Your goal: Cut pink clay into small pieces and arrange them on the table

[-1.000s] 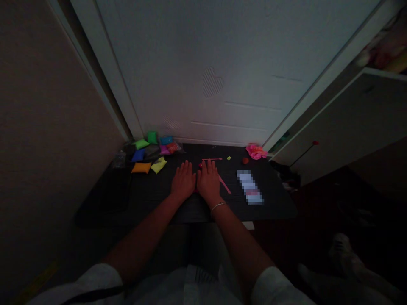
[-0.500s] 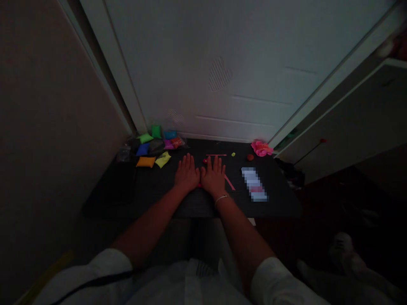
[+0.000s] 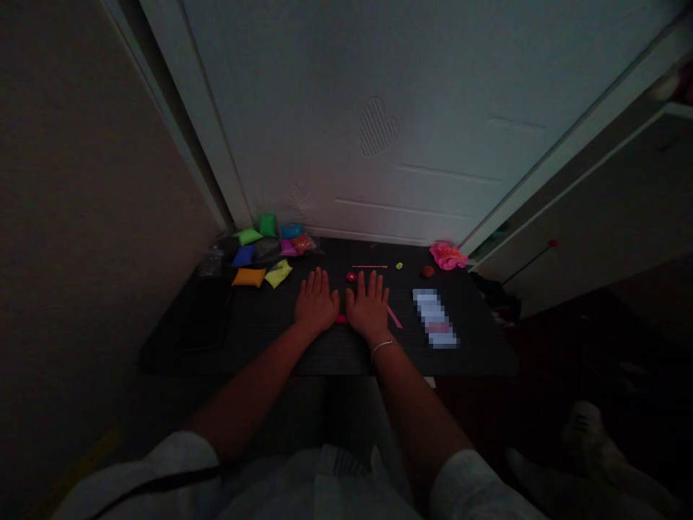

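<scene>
Both hands lie palm down and flat on the dark table point(image 3: 260, 325), side by side with a small gap. My left hand point(image 3: 317, 302) is open, fingers stretched forward. My right hand point(image 3: 368, 305) is also open, a bracelet at its wrist. Between the palms shows a bit of bright pink-red material point(image 3: 341, 318); the rest of it is hidden, and I cannot tell its full shape. Just beyond the right fingertips are a small red round piece point(image 3: 351, 276) with a pale centre and a thin pink stick point(image 3: 369, 266). A flat pink strip point(image 3: 394, 316) sticks out beside the right hand.
Several coloured packets, including an orange packet point(image 3: 249, 277) and a yellow packet point(image 3: 279, 274), lie at the left. To the right are a pixelated phone-like rectangle point(image 3: 434, 318), a dark red lump point(image 3: 427, 271), a yellow-green bit point(image 3: 399, 266) and a pink flower point(image 3: 448, 256). A white panel point(image 3: 325, 108) stands behind.
Both hands have drawn back slightly toward me and apart, still flat. More of the red round piece shows beyond the right hand. The view has shifted a little.
</scene>
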`<act>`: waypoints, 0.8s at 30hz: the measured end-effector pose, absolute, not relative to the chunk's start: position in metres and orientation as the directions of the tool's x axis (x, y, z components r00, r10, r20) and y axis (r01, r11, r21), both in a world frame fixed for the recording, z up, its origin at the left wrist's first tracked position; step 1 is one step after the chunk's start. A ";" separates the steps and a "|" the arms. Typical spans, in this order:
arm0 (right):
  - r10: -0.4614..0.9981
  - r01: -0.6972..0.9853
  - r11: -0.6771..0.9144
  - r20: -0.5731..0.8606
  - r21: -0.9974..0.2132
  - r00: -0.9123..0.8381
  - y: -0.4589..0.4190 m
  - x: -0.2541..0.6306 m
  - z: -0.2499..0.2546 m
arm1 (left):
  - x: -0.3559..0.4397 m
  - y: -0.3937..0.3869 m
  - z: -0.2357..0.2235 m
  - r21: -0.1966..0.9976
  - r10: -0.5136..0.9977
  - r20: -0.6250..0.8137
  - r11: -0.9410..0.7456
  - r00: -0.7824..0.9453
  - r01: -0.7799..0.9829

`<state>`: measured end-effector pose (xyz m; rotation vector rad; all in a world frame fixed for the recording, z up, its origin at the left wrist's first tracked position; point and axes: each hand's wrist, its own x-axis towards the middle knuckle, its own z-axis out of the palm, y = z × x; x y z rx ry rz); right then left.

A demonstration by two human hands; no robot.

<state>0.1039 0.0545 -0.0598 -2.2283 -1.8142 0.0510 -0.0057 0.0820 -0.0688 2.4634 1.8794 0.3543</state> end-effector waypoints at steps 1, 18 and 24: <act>0.967 0.955 -0.185 0.130 -0.230 0.219 0.058 0.106 -0.059 | -0.005 0.086 -0.068 0.159 0.956 0.158 -0.270 0.246 0.950; 0.970 0.975 -0.086 0.204 -0.207 0.129 0.029 0.111 -0.065 | -0.019 0.060 -0.073 0.156 0.930 0.238 -0.321 0.280 0.934; 0.969 0.976 -0.058 0.224 -0.209 0.106 0.000 0.106 -0.070 | -0.028 0.031 -0.077 0.150 0.923 0.259 -0.329 0.284 0.932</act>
